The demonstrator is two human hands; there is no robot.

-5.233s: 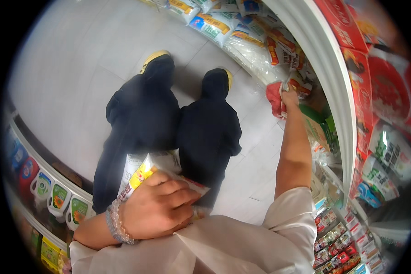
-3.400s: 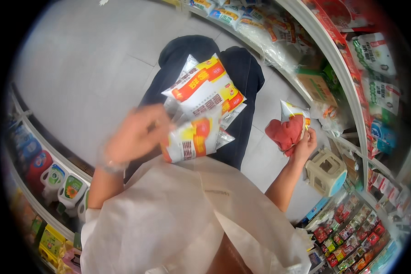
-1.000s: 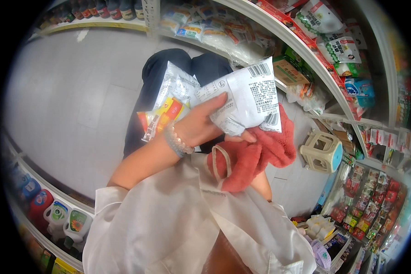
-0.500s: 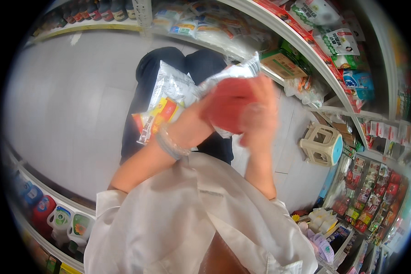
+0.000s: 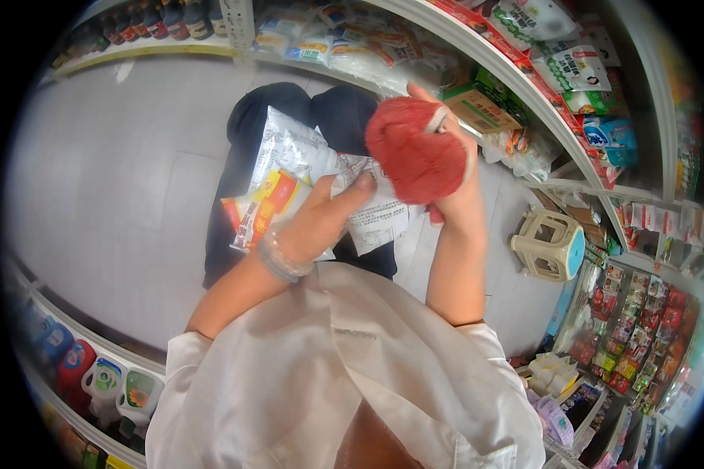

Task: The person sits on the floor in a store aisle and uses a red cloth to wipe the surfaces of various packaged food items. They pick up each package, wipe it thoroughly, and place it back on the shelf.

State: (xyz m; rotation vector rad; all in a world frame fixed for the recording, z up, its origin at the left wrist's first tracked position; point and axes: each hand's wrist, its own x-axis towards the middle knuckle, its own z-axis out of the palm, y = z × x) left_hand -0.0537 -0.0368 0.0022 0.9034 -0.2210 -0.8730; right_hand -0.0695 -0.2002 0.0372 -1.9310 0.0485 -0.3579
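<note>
My left hand [image 5: 317, 223] pinches the edge of a white plastic packet [image 5: 381, 217] covered in small print, its thumb lying on top. My right hand [image 5: 463, 168] is raised beside that packet, gripping a bunched red fuzzy cloth [image 5: 418, 152] with a pale edge. The cloth hides most of the right fingers. On my lap, left of the held packet, rest a silvery packet [image 5: 289, 148] and a yellow, red and white one [image 5: 272, 202].
Dark bottles [image 5: 172, 19] line a shelf at the far left. Bagged goods [image 5: 383, 47] and a green-brown carton [image 5: 485, 109] fill the shelf ahead. A beige stool [image 5: 540, 244] stands at the right. Detergent jugs [image 5: 105, 379] sit on a shelf at the lower left.
The red cloth has come off the packet and moved up and right with my right hand. The packet's printed face now shows, tilted lower, still in my left hand.
</note>
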